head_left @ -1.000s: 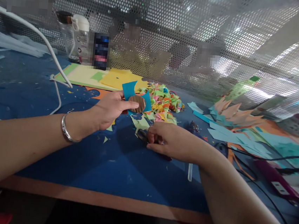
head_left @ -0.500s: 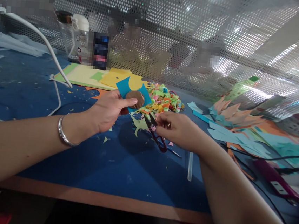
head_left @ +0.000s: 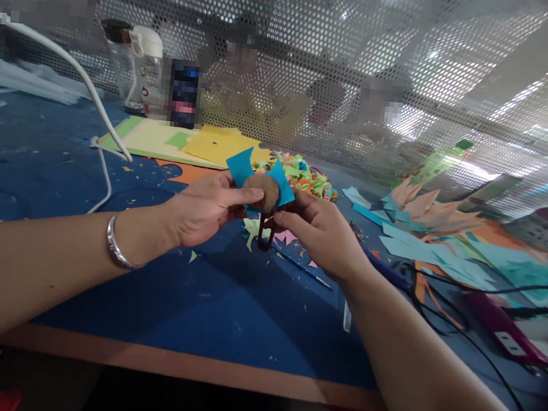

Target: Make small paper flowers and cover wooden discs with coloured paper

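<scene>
In my left hand [head_left: 206, 208], thumb on top, a brown round disc [head_left: 266, 193] is pinched against a piece of blue paper [head_left: 283, 184]. The paper has a curved notch cut into its upper edge, and its corners stick out past the disc. My right hand [head_left: 323, 226] is closed around small dark red snips [head_left: 266, 234] just at the paper's right side. Their handle loop hangs below the fingers, while the blades are hidden, so whether they touch the paper I cannot tell.
Behind the hands lies a heap of paper scraps [head_left: 308, 175], beside yellow sheets [head_left: 221, 145]. A pen [head_left: 306, 270] rests on the blue table [head_left: 171, 312]. To the right are light blue strips [head_left: 438, 254] and a purple power strip [head_left: 504, 331] with black cables. Bottles [head_left: 147, 70] stand at the back.
My right hand has come left and up to the blue paper, turning the snips so their handle points down. My left hand has shifted slightly right with the paper and disc.
</scene>
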`<action>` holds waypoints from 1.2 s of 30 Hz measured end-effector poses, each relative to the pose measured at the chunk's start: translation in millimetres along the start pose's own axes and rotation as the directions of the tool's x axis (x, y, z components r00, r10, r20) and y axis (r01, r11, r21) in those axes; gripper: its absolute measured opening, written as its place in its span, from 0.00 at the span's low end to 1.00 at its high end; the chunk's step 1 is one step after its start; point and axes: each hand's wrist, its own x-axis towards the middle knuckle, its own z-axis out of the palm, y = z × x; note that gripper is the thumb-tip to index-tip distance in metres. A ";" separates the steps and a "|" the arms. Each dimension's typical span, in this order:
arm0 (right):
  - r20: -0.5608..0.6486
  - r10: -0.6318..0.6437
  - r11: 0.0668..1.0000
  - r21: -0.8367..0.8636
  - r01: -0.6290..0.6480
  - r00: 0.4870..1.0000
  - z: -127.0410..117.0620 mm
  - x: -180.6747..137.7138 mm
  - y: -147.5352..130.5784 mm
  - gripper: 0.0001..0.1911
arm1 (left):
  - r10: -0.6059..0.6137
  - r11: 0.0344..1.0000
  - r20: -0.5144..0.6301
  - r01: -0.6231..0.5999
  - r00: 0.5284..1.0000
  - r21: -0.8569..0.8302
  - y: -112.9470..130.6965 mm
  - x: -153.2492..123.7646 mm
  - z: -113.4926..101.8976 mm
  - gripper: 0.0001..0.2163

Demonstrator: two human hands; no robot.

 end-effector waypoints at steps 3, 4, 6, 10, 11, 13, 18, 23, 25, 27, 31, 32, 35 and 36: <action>0.046 0.029 0.957 0.287 -0.041 0.999 7.8 -1.3 0.2 0.07 | 0.017 1.000 0.029 -0.017 0.999 -0.003 1.1 -0.9 0.9 0.09; 0.065 0.033 0.928 0.367 -0.055 0.997 10.6 -1.9 0.4 0.07 | 0.022 1.000 0.037 -0.022 0.999 -0.002 1.8 -1.5 1.4 0.10; 0.070 0.041 0.873 0.483 -0.070 0.997 16.1 -3.3 0.8 0.07 | 0.042 0.999 0.036 -0.042 0.998 -0.003 3.1 -2.7 2.5 0.11; 0.016 0.092 0.786 0.612 -0.082 0.996 24.5 -5.4 0.7 0.09 | 0.073 0.997 0.014 -0.073 0.997 -0.029 4.0 -4.2 4.5 0.11; 0.016 0.108 0.769 0.632 -0.094 0.994 25.9 -5.7 0.1 0.10 | 0.077 0.996 0.008 -0.077 0.997 -0.035 3.7 -4.4 5.2 0.11; 0.034 0.143 0.744 0.656 -0.130 0.989 27.8 -5.9 -1.8 0.12 | 0.085 0.996 -0.005 -0.085 0.996 -0.042 3.0 -5.1 6.8 0.10; 0.030 0.242 0.737 0.644 -0.204 0.970 29.2 -5.3 -8.8 0.16 | 0.112 0.992 -0.026 -0.114 0.993 -0.058 2.1 -7.0 10.7 0.09; -0.016 0.338 0.724 0.643 -0.249 0.941 29.4 -4.9 -12.9 0.19 | 0.117 0.991 -0.094 -0.122 0.989 -0.047 -0.1 -6.8 8.4 0.08; -0.027 0.340 0.713 0.660 -0.239 0.940 29.1 -4.9 -13.2 0.18 | 0.126 0.991 -0.121 -0.131 0.985 -0.037 -1.2 -6.0 6.2 0.08; -0.033 0.344 0.688 0.689 -0.228 0.938 28.6 -5.0 -13.0 0.17 | 0.124 0.991 -0.143 -0.129 0.982 -0.025 -1.5 -5.4 4.5 0.07; -0.026 0.307 0.664 0.722 -0.195 0.951 27.7 -6.5 -12.7 0.17 | 0.117 0.991 -0.186 -0.128 0.976 -0.046 0.6 -5.3 4.7 0.06; -0.014 0.286 0.667 0.720 -0.188 0.958 27.5 -7.2 -12.9 0.18 | 0.118 0.990 -0.191 -0.130 0.974 -0.055 1.2 -5.5 5.1 0.06; 0.028 0.241 0.675 0.713 -0.189 0.970 26.7 -9.1 -14.0 0.17 | 0.123 0.989 -0.177 -0.136 0.977 -0.061 1.7 -6.2 5.9 0.07; 0.039 0.235 0.674 0.714 -0.191 0.971 26.4 -9.6 -14.3 0.17 | 0.125 0.989 -0.165 -0.136 0.978 -0.058 1.5 -6.3 5.9 0.07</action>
